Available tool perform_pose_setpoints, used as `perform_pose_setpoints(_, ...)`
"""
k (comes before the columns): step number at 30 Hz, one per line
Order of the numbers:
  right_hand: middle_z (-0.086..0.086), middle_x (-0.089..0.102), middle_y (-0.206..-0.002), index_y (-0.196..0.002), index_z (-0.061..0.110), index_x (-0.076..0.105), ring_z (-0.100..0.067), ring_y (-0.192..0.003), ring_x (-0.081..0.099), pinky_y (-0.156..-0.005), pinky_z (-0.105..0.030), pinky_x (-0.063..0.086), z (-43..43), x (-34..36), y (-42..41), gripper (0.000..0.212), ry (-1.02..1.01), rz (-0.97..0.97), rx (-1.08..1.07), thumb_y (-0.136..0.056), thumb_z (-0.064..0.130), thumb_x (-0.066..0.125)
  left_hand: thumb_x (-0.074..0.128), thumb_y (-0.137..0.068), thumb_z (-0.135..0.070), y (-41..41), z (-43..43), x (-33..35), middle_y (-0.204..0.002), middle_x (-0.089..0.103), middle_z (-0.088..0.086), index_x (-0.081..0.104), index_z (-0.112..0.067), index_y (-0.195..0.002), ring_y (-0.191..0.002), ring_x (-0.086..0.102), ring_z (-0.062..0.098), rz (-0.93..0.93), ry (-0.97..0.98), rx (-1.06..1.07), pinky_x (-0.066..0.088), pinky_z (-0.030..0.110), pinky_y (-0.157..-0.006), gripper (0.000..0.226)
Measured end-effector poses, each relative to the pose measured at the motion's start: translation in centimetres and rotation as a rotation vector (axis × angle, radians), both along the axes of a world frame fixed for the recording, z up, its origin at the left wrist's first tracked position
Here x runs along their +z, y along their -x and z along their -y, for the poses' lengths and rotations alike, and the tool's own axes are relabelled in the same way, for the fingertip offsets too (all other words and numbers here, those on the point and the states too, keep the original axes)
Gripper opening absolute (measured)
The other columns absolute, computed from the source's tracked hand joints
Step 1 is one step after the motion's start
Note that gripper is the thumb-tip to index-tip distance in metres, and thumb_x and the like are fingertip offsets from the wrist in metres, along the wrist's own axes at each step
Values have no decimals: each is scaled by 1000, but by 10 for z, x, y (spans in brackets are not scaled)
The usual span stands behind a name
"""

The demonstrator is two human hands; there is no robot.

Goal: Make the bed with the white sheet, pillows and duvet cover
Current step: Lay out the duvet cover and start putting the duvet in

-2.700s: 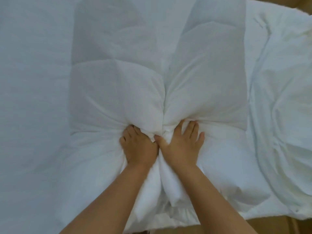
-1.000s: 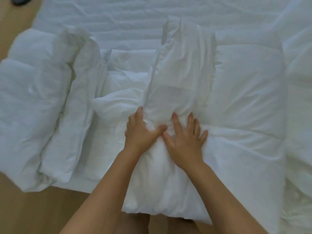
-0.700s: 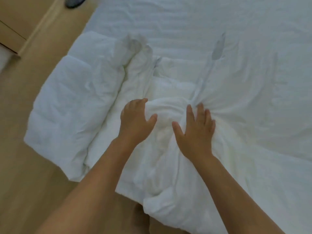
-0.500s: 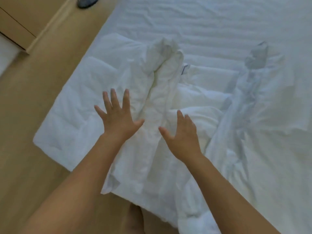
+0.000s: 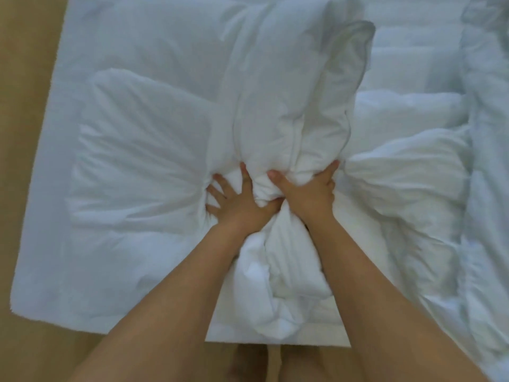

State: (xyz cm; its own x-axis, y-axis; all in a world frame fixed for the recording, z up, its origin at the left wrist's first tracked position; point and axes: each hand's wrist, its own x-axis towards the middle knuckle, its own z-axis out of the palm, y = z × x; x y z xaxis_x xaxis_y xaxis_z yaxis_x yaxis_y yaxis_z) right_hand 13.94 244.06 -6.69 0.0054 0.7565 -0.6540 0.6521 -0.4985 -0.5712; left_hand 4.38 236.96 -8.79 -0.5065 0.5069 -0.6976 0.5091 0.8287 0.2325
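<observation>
White duvet bunched between left hand, right hand; both grasping.

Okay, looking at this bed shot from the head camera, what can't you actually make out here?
Head view only:
- Fingertips of the left hand: sunk into the bunched white duvet.
- Fingers of the right hand: wrapped round the same raised fold, mostly hidden.
- Far end of the white sheeted bed: cut off by the top and right edges.
- Pillow or duvet filling: white on white, blurred; cannot tell.
</observation>
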Motion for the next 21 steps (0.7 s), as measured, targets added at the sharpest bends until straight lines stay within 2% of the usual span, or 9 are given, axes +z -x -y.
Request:
perform_pose_setpoints(2,-16,31,-149,-150,17,-13,-32,-134,36,-108,-43,32,2,-8,10,137,-39,-21,-109,-59,63,78,49,-74,-75,2,7,4,-157,-12,15,-8,-39,-148,-143,-8,36,16,-148,16,1,54,-113,100)
perform_pose_setpoints(3,-14,38,-145,-151,15,-4,-30,-130,42,-104,-38,36,4,-10,19,128,-60,-48,-140,-63,60,77,52,-80,-67,6,12,6,-156,6,11,5,-36,-149,-143,7,30,19,-290,28,10,46,-113,89)
perform_pose_setpoints(5,-10,49,-136,-146,12,25,-26,-123,50,-95,-28,39,10,-14,41,97,-71,-93,-128,-73,54,71,51,-89,-50,21,23,13,-139,39,0,33,-32,-141,-126,36,15,55,-519,47,29,30,-102,58)
perform_pose_setpoints(8,-4,62,-117,-123,13,54,-21,-109,59,-81,-22,37,30,-8,71,56,-140,-73,-112,-80,46,67,55,-89,-24,50,45,27,-103,61,-6,57,-27,-112,-92,57,5,168,-564,80,44,22,-76,23)
perform_pose_setpoints(9,-4,63,-113,-119,13,57,-22,-106,60,-80,-22,38,37,-4,80,50,-184,-63,-113,-80,43,68,58,-87,-19,62,53,32,-92,63,-11,59,-32,-102,-80,58,-1,202,-589,132,44,15,-69,20)
perform_pose_setpoints(11,-4,64,-112,-116,12,59,-22,-106,60,-84,-25,42,51,7,103,46,-224,-42,-74,-82,42,66,60,-85,-14,82,68,43,-85,65,-17,59,-40,-97,-74,58,-5,260,-624,229,40,6,-62,28)
perform_pose_setpoints(15,-6,61,-119,-124,8,55,-24,-111,57,-94,-30,43,82,23,170,54,-257,12,-6,-84,45,61,56,-84,-11,131,103,54,-91,67,-23,58,-40,-119,-81,60,-10,292,-706,294,41,1,-64,45)
perform_pose_setpoints(18,-6,61,-119,-125,8,55,-24,-111,57,-96,-34,44,122,26,234,57,-326,12,4,-82,45,62,57,-87,-13,193,142,52,-105,62,-29,50,-43,-130,-93,57,-16,308,-764,292,43,1,-76,53)
perform_pose_setpoints(21,-6,57,-124,-129,9,51,-23,-113,55,-92,-28,42,165,28,304,60,-415,31,52,-81,44,62,55,-90,-12,268,186,50,-100,57,-37,45,-39,-137,-87,54,-23,340,-738,246,39,-3,-70,54)
